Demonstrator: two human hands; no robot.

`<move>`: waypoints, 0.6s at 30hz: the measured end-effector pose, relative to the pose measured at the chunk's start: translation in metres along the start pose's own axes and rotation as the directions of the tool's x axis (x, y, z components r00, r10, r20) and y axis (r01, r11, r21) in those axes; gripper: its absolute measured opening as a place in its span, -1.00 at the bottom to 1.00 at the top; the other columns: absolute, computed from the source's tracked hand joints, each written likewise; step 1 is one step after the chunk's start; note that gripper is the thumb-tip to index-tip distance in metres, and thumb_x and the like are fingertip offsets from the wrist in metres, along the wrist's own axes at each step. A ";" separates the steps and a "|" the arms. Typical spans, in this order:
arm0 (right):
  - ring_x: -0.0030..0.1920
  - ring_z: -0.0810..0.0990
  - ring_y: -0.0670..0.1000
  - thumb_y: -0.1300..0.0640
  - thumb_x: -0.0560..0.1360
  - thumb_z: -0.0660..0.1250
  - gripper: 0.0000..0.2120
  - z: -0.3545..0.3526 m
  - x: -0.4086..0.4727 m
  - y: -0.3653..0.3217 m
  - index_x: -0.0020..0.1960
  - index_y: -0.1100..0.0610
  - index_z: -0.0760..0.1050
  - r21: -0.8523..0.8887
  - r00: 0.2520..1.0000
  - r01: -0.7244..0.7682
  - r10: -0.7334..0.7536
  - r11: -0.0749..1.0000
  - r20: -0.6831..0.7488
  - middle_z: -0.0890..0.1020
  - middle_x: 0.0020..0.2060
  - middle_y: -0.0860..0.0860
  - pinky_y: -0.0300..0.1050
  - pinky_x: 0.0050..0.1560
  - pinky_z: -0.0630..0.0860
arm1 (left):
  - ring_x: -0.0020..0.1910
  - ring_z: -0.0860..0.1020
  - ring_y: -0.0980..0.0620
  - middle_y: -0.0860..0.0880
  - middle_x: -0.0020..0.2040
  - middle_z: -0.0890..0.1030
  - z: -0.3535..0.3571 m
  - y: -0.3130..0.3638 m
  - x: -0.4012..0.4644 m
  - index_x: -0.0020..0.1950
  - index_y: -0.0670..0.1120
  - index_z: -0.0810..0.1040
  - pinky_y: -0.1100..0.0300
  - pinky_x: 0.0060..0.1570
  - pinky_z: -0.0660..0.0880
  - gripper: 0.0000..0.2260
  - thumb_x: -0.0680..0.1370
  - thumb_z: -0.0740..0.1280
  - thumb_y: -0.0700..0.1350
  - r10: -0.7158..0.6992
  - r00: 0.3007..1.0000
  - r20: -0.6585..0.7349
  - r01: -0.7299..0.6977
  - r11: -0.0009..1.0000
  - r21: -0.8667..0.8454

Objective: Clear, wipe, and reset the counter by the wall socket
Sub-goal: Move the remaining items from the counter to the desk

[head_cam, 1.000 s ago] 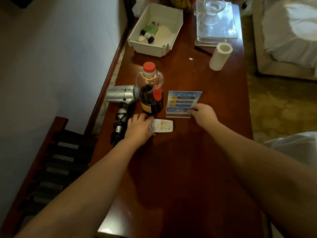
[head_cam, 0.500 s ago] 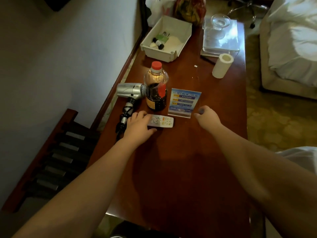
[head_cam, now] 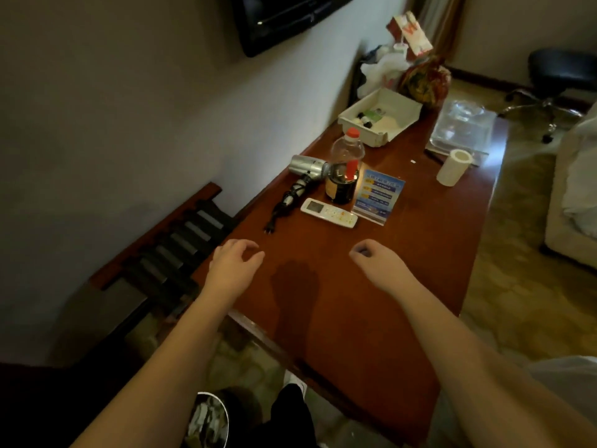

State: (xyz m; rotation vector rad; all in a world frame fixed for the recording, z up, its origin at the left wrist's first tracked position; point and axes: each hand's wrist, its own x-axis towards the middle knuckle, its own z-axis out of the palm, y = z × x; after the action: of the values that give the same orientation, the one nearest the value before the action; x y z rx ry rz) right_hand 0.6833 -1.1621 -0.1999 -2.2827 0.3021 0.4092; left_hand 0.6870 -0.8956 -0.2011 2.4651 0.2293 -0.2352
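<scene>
The landmark for all positions below is the bottle [head_cam: 345, 171], red-capped with dark liquid in its lower part, standing upright on the counter [head_cam: 403, 253].

Left of the bottle lies the hair dryer [head_cam: 309, 167], its nozzle touching or just beside the bottle; which of the two cannot be told. Its coiled cord [head_cam: 284, 202] trails toward the near edge and ends in a plug. In front of the bottle lies the remote [head_cam: 329, 213], flat, just beside the bottle's base. Right of the bottle stands the sign card [head_cam: 378, 196], upright, near the remote's right end. Further right and behind sits the paper roll [head_cam: 454, 167], well apart. Behind the bottle is the white tray [head_cam: 381, 118] holding small items.

The left hand [head_cam: 233, 266] hovers in front of the bottle over the counter's near left corner, fingers loosely curled, holding nothing. The right hand [head_cam: 376, 265] hovers in front of the sign card, fingers curled inward, apparently empty; the palm side is hidden.

Judgement: the items stand grouped as if reset, and both hands are clear of them. To finish well, check that the remote lies square to the sign card. Tuck the loose plug beside the hair dryer. Avoid knocking the bottle, which would tip easily.
</scene>
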 end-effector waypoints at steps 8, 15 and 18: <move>-0.09 0.50 -0.14 -0.03 0.59 0.21 -0.90 0.058 -0.073 -0.071 0.04 -0.07 0.47 -0.227 0.901 0.407 -0.348 0.885 0.261 0.49 -0.03 -0.11 -0.22 -0.17 0.44 | 0.38 0.28 -0.05 0.02 0.35 0.41 -0.072 -0.086 -0.118 0.34 0.03 0.48 -0.02 0.34 0.27 -0.68 0.62 0.21 0.08 -0.138 0.987 -0.079 0.147 0.980 0.130; 0.01 0.50 -0.11 -0.04 0.58 0.23 -0.80 0.155 -0.131 -0.137 0.14 -0.02 0.50 -0.243 0.672 0.706 -0.523 0.665 0.524 0.49 0.03 -0.12 -0.21 0.01 0.48 | 0.31 0.34 0.00 0.05 0.29 0.45 -0.119 -0.172 -0.232 0.29 0.01 0.52 0.04 0.31 0.31 -0.69 0.60 0.25 0.09 -0.346 0.896 -0.277 0.365 0.931 0.019; 0.04 0.50 -0.12 -0.05 0.58 0.22 -0.76 0.206 -0.163 -0.161 0.19 -0.01 0.50 -0.245 0.575 0.798 -0.573 0.551 0.584 0.49 0.07 -0.12 -0.26 0.01 0.44 | 0.32 0.33 0.04 0.08 0.29 0.44 -0.136 -0.206 -0.286 0.30 0.03 0.51 0.07 0.31 0.33 -0.70 0.60 0.25 0.09 -0.450 0.824 -0.345 0.458 0.887 -0.062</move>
State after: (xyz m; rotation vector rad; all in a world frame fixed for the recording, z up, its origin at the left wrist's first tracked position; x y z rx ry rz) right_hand 0.5479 -0.8882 -0.1629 -2.4447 -1.0863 0.5908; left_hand 0.3797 -0.6818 -0.1519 2.4253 0.9831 0.0106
